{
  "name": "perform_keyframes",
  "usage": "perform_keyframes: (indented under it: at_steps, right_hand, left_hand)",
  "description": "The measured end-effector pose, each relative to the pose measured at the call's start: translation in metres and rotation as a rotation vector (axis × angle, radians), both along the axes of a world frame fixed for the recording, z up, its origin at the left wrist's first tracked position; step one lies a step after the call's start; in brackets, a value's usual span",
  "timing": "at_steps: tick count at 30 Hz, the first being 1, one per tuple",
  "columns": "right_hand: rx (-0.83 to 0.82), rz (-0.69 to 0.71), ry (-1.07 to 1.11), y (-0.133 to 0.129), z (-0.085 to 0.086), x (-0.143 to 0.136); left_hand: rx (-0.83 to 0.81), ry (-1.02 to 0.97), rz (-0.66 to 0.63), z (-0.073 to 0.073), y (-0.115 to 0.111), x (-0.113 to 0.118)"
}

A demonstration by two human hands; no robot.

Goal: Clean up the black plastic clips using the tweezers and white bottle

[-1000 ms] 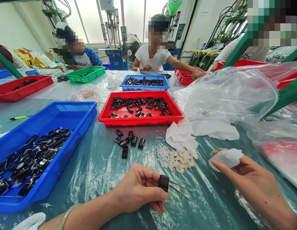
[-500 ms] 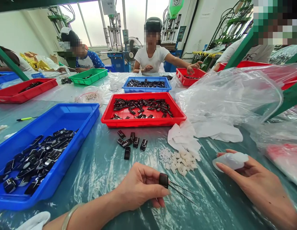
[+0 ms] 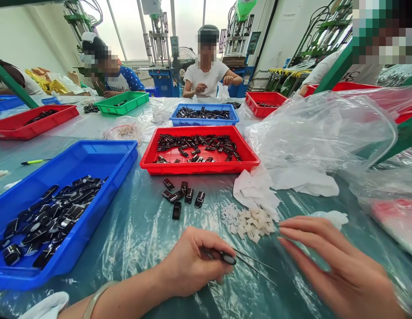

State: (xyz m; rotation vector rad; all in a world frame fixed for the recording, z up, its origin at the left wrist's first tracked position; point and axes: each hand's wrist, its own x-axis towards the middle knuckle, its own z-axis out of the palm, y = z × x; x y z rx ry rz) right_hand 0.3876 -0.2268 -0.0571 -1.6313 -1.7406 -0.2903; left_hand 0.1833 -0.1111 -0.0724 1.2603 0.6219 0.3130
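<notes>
Nearest, a pale bracelet (image 3: 98,299) rings the left wrist. The left hand (image 3: 192,261) pinches a small black piece (image 3: 228,258) between thumb and fingers, the piece's oval, greyish end turned outward. Thin metal tweezers (image 3: 257,266) jut from that same hand toward the right, their two prongs spread apart. Level with it, the right hand (image 3: 339,261) (slightly blurred) stretches its fingers out, parted from the thumb. Just beyond it lies a whitish object (image 3: 335,217), partly hidden by the fingers.

To the left, a large blue tray (image 3: 92,155) holds a heap of black pieces. Between the hands and farther off, cream-coloured bits (image 3: 255,225) lie beside tiny clear ones (image 3: 229,217), near a crumpled white tissue (image 3: 254,188). Loose black pieces (image 3: 176,210) sit in front of a red tray (image 3: 199,168) with more inside. A smaller blue tray (image 3: 204,122) stands behind that, filled likewise. Past it, a co-worker in a white shirt (image 3: 210,79) sits with both hands raised, a fan (image 3: 183,62) alongside.
</notes>
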Motion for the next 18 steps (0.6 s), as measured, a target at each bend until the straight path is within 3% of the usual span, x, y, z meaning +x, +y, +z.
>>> perform_keyframes:
  at_steps: [4, 11, 18]
  right_hand:
    - [-0.124, 0.196, -0.062, 0.029, 0.005, -0.019]
    - [-0.271, 0.208, -0.084, 0.049, -0.012, -0.026]
    - [-0.262, 0.215, -0.083, 0.050, -0.028, -0.029]
  left_hand:
    - [0.107, -0.023, -0.010, 0.001, 0.000, -0.001]
    - [0.230, -0.018, -0.010, -0.003, 0.001, -0.004]
    - [0.269, -0.011, -0.012, -0.002, 0.001, -0.004]
